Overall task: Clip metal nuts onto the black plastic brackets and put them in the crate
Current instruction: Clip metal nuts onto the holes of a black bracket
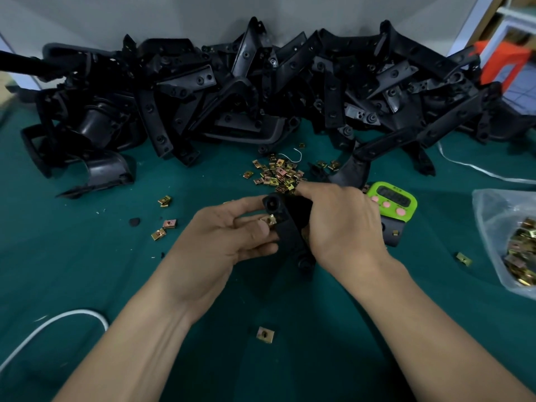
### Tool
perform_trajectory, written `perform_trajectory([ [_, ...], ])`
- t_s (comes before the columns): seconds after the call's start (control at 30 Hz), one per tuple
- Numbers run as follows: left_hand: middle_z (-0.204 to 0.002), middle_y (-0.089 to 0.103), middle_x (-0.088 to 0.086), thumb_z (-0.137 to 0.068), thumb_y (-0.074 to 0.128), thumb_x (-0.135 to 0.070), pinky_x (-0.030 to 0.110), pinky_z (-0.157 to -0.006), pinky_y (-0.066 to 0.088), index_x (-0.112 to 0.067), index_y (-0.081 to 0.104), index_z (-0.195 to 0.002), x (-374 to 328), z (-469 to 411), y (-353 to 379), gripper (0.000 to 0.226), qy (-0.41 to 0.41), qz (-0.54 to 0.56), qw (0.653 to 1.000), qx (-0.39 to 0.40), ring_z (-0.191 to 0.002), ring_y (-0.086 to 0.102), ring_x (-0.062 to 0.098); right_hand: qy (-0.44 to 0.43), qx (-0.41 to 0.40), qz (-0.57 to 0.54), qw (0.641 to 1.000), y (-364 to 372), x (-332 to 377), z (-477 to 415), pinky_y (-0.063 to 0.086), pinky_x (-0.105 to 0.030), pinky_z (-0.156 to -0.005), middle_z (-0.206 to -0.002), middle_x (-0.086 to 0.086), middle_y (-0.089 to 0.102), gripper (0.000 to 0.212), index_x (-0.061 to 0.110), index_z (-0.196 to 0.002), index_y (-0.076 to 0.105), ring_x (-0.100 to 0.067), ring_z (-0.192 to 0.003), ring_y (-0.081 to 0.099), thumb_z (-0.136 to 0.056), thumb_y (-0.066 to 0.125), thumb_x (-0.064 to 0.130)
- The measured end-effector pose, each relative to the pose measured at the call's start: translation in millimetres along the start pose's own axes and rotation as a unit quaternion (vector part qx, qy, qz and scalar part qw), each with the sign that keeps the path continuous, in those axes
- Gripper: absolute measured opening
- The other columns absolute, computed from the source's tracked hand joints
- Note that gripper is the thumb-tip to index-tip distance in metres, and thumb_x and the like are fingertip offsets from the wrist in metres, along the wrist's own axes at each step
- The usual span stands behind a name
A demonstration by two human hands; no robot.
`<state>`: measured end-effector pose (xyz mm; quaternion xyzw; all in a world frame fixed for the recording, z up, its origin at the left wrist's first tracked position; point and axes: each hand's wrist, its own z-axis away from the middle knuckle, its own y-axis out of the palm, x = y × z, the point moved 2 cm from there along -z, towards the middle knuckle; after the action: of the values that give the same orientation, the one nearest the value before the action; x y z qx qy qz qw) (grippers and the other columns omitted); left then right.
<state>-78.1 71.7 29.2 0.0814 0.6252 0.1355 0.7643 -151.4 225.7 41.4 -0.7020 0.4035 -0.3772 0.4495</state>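
The left hand [232, 232] pinches a small brass-coloured metal clip nut [270, 219] between thumb and fingertips, holding it against the edge of a black plastic bracket [285, 230]. The right hand [342, 224] curls round the far side of that bracket and grips it just above the desk [87, 271], which is covered in a dark green felt-like cloth. The bracket is a flat matte strip with a round socket at its upper end. Just beyond the hands lies a heap of loose nuts [278, 174], square, folded and shiny gold. A few strays lie to the left [164, 224] and a single one lies near the forearms [265, 334]. Beside the right hand sits a lime-green digital timer [393, 201] with pink buttons. At the right edge a clear plastic bag [490, 216] holds more nuts. A tangled pile of black brackets [261, 91] lines the back of the desk, and a white cable [58, 323] curves at the lower left.
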Motion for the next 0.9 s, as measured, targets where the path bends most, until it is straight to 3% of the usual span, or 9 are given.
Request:
perform_trajectory([
  [0.13, -0.093, 0.077, 0.010, -0.077, 0.073, -0.014, 0.021, -0.068, 0.058, -0.010, 0.080, -0.103, 3.3, -2.2, -2.3, 0.027, -0.016, 0.004, 1.000, 0.014, -0.077, 0.071, 0.011, -0.012, 0.008, -0.009, 1.000, -0.3, 1.6, 2.0, 0.030, -0.034, -0.056, -0.063, 0.007, 0.050, 0.031, 0.026, -0.082, 0.057, -0.026, -0.064, 0.044, -0.067, 0.061, -0.001],
  [0.33, -0.098, 0.077, 0.016, -0.079, 0.071, -0.014, 0.021, -0.068, 0.057, -0.004, 0.075, -0.111, 1.4, -0.1, -5.4, 0.034, -0.003, -0.035, 0.999, -0.005, -0.080, 0.071, 0.013, -0.019, 0.010, 0.032, 0.999, -3.7, 8.5, 3.0, 0.014, -0.027, -0.047, -0.059, 0.009, 0.037, 0.033, 0.028, -0.079, 0.049, -0.022, -0.060, 0.037, -0.068, 0.062, -0.001],
  [0.5, -0.090, 0.078, 0.013, -0.092, 0.064, -0.001, 0.020, -0.064, 0.056, -0.005, 0.077, -0.100, 3.7, 2.6, -2.1, 0.016, 0.003, -0.072, 0.997, -0.033, -0.078, 0.073, 0.015, -0.046, 0.033, 0.067, 0.996, -3.9, 20.8, 7.0, 0.014, -0.030, -0.048, -0.079, 0.006, 0.059, 0.034, 0.031, -0.089, 0.051, -0.022, -0.079, 0.064, -0.072, 0.063, 0.004],
  [0.67, -0.089, 0.079, 0.010, -0.094, 0.066, -0.008, 0.020, -0.065, 0.057, -0.008, 0.079, -0.098, 4.3, 0.4, 0.5, 0.013, 0.019, -0.098, 0.993, -0.060, -0.079, 0.075, 0.016, -0.029, 0.045, 0.036, 0.998, -0.7, 18.4, 5.4, 0.012, -0.027, -0.047, -0.074, 0.007, 0.055, 0.032, 0.030, -0.089, 0.053, -0.022, -0.077, 0.063, -0.072, 0.067, 0.007],
  [0.8, -0.087, 0.080, 0.004, -0.098, 0.066, -0.025, 0.026, -0.069, 0.061, -0.026, 0.082, -0.090, -3.6, -2.2, -7.7, 0.017, 0.091, -0.115, 0.978, -0.147, -0.081, 0.077, 0.020, 0.016, 0.020, -0.019, 0.999, 2.9, 12.9, 4.5, 0.015, -0.028, -0.047, -0.060, 0.009, 0.041, 0.030, 0.028, -0.080, 0.051, -0.025, -0.065, 0.045, -0.069, 0.066, 0.004],
  [0.9, -0.070, 0.076, -0.004, -0.085, 0.068, -0.031, 0.034, -0.070, 0.060, -0.044, 0.078, -0.080, -15.9, -2.0, -38.0, 0.018, 0.153, -0.225, 0.916, -0.295, -0.066, 0.074, 0.013, 0.062, 0.000, -0.058, 0.996, 4.0, 0.9, 3.2, 0.029, -0.032, -0.058, -0.065, 0.006, 0.055, 0.034, 0.029, -0.093, 0.063, -0.034, -0.072, 0.057, -0.068, 0.062, 0.005],
])
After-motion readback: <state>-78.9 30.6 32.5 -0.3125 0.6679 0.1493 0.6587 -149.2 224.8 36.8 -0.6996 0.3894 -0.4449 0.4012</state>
